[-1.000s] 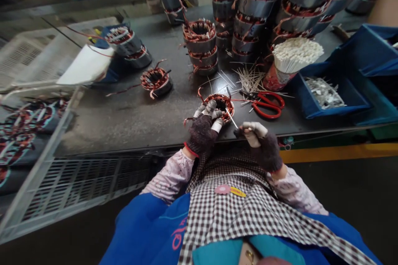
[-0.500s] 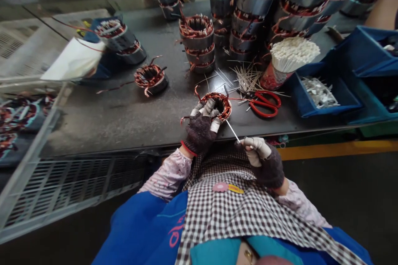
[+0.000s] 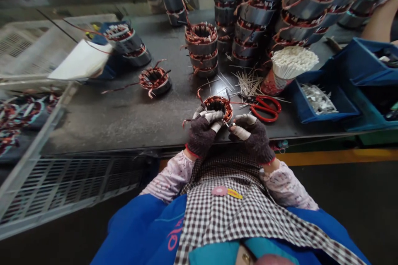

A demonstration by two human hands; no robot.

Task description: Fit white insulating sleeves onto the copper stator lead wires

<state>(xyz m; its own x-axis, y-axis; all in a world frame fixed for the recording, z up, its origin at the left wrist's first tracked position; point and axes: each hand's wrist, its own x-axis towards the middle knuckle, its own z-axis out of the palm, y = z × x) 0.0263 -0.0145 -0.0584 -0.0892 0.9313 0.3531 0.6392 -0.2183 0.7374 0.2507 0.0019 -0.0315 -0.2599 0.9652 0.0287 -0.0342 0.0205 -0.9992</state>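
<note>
A motor stator with copper windings lies at the table's front edge. My left hand, in a dark glove with wrapped fingertips, is closed on its near left side, fingers over the rim. Close to the stator's near right edge, my right hand pinches a thin white stick. Only a short piece of the stick shows between the fingers and the windings; how far it reaches in is hidden. Red-handled scissors rest just beyond my right hand, beside loose thin white sticks.
Stacked stators stand at the back, with a shorter stack before them. A single stator lies left. At right are a cup of white sticks and blue bins. A plastic crate borders the left side. Another person's arm shows far right.
My right hand has moved up and left, bringing the white stick to the stator's edge; much less of the stick shows. My left hand stays on the stator. The view has shifted slightly.
</note>
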